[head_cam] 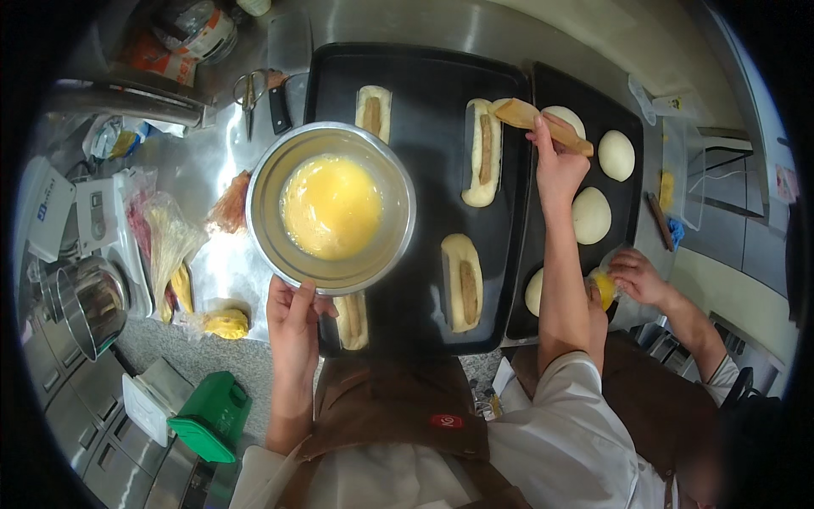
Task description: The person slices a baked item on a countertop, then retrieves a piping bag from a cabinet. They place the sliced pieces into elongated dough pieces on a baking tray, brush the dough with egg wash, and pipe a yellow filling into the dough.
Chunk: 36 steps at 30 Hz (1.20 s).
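Note:
My left hand [294, 308] grips the near rim of a stainless steel mixing bowl [397, 245], thumb over the edge. Beaten egg [332, 207] lies in the bowl, which is held above the left part of a black baking tray [423, 70]. In my right hand [559, 156] is a wooden-handled pastry brush [524, 116]; its tip meets the upper end of an elongated dough piece [484, 153] with a brown strip along its middle. Nearer me on the tray is a similar dough piece [462, 283]. Two more, one at the far left [374, 113] and one near left [353, 321], are partly hidden by the bowl.
A second black tray [531, 238] holds several round dough pieces [591, 215]. At right, a co-worker's hands [636, 277] handle something yellow [603, 289] in clear plastic. Left of the trays lie a cleaver [280, 108], scissors [249, 105], piping bags [168, 229] and a scale [102, 213].

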Available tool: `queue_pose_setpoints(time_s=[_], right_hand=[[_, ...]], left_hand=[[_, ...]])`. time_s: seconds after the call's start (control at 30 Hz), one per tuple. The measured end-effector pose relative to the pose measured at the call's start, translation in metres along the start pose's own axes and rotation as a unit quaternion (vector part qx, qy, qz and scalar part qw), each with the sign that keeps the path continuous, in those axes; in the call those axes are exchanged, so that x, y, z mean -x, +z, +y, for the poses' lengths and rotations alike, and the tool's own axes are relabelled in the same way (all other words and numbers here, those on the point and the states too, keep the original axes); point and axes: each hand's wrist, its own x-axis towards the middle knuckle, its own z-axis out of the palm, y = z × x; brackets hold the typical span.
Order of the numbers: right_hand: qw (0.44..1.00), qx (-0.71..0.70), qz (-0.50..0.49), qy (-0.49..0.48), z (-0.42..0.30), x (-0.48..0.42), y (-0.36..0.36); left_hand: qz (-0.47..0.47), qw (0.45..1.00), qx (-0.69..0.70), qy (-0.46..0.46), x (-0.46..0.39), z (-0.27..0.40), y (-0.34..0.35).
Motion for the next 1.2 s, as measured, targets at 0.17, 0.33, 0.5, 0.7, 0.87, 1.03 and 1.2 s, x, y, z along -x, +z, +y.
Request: queue_pose_setpoints(time_s=[0.17,0.33,0.5,0.7,0.87,1.03,1.2], right_hand=[[0.997,0.067,-0.001,-0.041,-0.01,0.041,-0.015],[0.996,0.073,0.008,-0.045,-0.004,0.083,-0.036],[1.0,0.007,0.016,-0.003,-0.038,0.086,-0.037],[0.989,0.075,-0.006,-0.131,-0.018,0.055,0.002],[0.939,0.218,-0.05,-0.262,-0.031,0.063,0.007],[0.91,0.254,-0.08,-0.319,-0.037,0.09,-0.009],[0.918,0.267,-0.087,-0.282,-0.047,0.124,-0.032]], left_hand=[[-0.007,1.0,-0.009,0.003,0.004,0.001,-0.006],[-0.017,1.0,-0.011,0.009,0.004,0.001,-0.01],[-0.016,1.0,-0.008,0.006,0.006,0.002,-0.013],[-0.013,1.0,-0.01,0.004,0.011,0.004,-0.016],[0.002,1.0,-0.002,0.002,0.014,0.004,-0.021],[0.005,1.0,-0.003,0.005,0.015,0.006,-0.022],[-0.026,1.0,0.007,0.009,0.014,0.003,-0.033]])
